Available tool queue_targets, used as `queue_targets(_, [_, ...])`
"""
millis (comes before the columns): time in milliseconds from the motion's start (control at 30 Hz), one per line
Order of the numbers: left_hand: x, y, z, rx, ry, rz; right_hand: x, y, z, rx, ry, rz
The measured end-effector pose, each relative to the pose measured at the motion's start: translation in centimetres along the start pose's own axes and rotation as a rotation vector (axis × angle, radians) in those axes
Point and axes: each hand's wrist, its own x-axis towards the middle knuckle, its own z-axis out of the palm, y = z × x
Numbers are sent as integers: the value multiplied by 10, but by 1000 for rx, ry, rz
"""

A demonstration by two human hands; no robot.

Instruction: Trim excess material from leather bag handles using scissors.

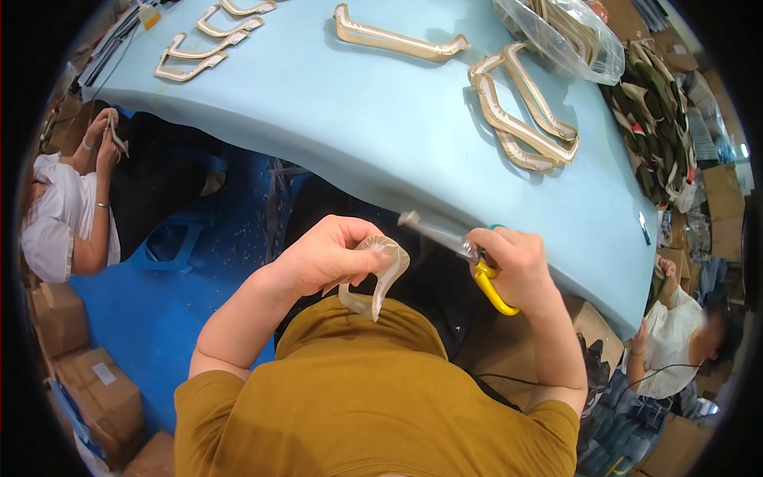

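Pinched between the thumb and fingers of my left hand [330, 253] is a curved beige fabric strip [391, 277], held in front of my body below the table's near edge. The strip bends over on itself, and its free end hangs downward. My right hand [517, 258] grips a pair of scissors [498, 291] by the handles, one loop yellow and the other green. The blades point left toward the strip but stay apart from it. Motion blurs them, so whether they are spread is hard to see.
The light-blue table [318, 103] carries several bent beige strips [401, 41] with white lines. A clear plastic bag [612, 67] at the far right holds more. Dark green fabric [656, 127] hangs nearby. Co-workers sit at left [71, 207] and right [671, 342]. Cardboard boxes [99, 397] stand lower left.
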Motion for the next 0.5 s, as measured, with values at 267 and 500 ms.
queue_targets(267, [9,-11,9,-232,72,330,12,-25,35,899,-80,461])
queue_targets(500, [19,-18,16,-178,102,318,24,-36,68,1167,46,527])
